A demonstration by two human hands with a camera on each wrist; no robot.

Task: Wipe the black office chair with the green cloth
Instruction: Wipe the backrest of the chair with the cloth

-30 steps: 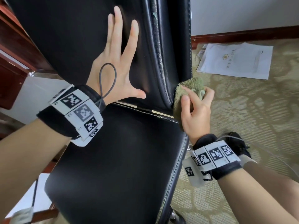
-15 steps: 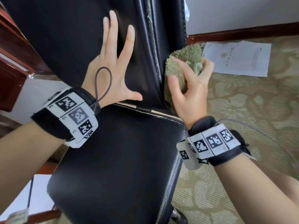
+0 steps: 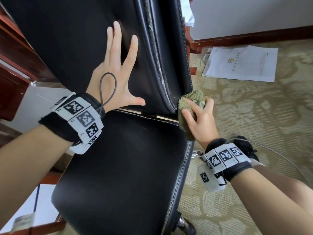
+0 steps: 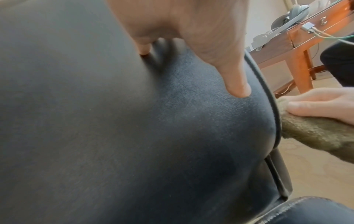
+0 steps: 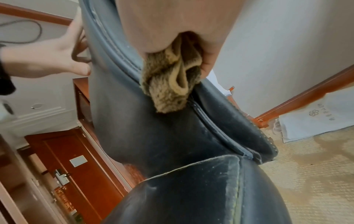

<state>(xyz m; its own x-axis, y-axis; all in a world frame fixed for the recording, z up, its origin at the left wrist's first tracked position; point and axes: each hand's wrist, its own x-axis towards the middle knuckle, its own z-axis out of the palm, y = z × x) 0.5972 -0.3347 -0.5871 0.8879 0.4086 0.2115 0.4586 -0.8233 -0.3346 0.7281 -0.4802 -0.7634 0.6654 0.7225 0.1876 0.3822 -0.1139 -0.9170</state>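
The black office chair fills the middle of the head view, its backrest rising behind the seat. My left hand lies flat on the backrest with fingers spread and straight. My right hand grips the bunched green cloth and presses it against the lower right edge of the backrest, just above the seat seam. In the right wrist view the cloth hangs from my palm against the backrest's piped edge. The left wrist view shows the cloth beside the backrest rim.
A white paper bag lies flat on the patterned carpet to the right of the chair. A reddish wooden skirting runs along the white wall. Dark wooden furniture stands at the left. A wooden desk shows in the left wrist view.
My right hand has slid the cloth down the backrest's right edge, from the mid side back to the seat seam. My left hand stays pressed on the backrest.
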